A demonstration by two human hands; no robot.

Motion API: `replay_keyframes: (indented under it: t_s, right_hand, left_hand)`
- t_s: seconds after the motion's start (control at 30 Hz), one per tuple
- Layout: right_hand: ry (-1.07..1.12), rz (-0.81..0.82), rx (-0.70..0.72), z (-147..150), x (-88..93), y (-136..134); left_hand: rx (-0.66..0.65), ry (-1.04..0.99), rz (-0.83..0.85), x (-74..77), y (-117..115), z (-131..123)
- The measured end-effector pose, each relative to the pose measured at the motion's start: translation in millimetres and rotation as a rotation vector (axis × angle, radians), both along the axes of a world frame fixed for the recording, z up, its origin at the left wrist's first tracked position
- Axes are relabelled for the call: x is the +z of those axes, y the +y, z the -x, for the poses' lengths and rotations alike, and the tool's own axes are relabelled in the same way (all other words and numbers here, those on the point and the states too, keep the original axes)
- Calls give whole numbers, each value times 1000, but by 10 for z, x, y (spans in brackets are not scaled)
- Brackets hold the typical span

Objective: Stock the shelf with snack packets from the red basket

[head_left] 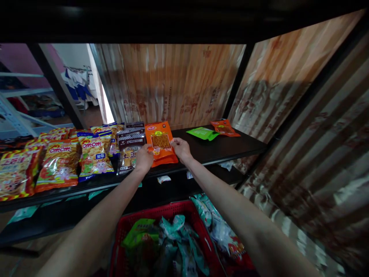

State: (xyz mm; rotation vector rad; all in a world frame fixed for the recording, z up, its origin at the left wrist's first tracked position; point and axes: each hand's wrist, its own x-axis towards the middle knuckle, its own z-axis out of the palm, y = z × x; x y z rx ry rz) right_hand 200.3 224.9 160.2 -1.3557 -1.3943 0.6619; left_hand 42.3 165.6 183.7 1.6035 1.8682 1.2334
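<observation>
An orange snack bag (160, 140) with a picture of brown sticks stands near the shelf's front edge, between my two hands. My left hand (144, 158) pinches its left edge, close to a dark brown snack bag (130, 143). On the opposite edge, the fingers of my right hand (182, 149) are closed on the same orange bag. Below its front, another orange layer shows, perhaps a second bag. A green bag (203, 133) and a further orange-red bag (225, 127) lie flat on the shelf to the right.
Rows of upright snack bags (95, 154) fill the left of the black shelf (230, 148). Below stands a red basket (173, 209) holding green and teal packs. A lower shelf holds some packs. Black posts and striped sheeting (184, 84) enclose the back and right.
</observation>
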Motion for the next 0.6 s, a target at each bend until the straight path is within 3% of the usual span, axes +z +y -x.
replay_keyframes:
  t_s: [0.13,0.43,0.6]
  right_hand:
    - [-178,28,-37,29,-85,74]
    - [-418,112,-83,-3,-272,6]
    - [-496,120,-102,-5,-324,1]
  left_hand:
    - [-7,246,51,-26,90,20]
    - [-47,496,80,-267,70,-77]
    - [-74,640,113,-202,28,-123]
